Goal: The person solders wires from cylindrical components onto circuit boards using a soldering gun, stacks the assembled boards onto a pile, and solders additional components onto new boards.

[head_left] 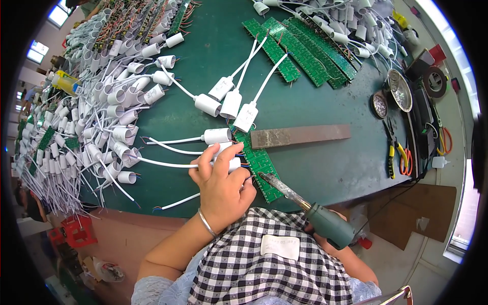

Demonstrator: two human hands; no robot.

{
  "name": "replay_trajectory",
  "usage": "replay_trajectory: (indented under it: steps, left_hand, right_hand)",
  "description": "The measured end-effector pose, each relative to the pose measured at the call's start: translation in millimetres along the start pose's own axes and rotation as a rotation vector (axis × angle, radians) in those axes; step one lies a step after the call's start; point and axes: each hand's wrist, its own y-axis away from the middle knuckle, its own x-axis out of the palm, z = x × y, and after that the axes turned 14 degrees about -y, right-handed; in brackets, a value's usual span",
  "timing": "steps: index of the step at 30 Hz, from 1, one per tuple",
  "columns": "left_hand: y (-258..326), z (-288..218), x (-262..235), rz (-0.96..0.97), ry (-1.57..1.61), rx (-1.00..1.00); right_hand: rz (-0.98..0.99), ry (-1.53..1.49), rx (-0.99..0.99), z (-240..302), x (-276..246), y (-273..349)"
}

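Green circuit board (pixel 260 161) beside arched, palm-down left hand (pixel 222 188)

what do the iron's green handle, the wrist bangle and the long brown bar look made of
Green handle: probably plastic, satin, from its even colour and soft sheen. Wrist bangle: likely polished silvery metal, given its bright glints. Long brown bar: matte, darker at its left end; wood or coated metal, can't tell.

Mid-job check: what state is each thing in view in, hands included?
Left hand: fingers curled over white lamp holders
Right hand: gripping soldering iron; partly hidden
Soldering iron: tip at circuit board, contact unclear
Brown bar: lying flat
Green boards: overlapping
Pliers: handles spread
Metal bowl: holding shiny bits
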Motion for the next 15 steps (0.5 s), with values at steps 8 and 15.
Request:
replay_trajectory:
  steps: [8,15]
  left_hand:
    - [-3.7,-1.6,3.0,-0.031,0.018,-0.021]
    - [-3.1,-1.9,4.2,-0.026,0.028,-0.03]
  right_hand:
    - [-0.151,-0.081,0.08,2.4,10.2,-7.2]
    - [-0.185,-0.236,0.155,4.6,14.3,-4.7]
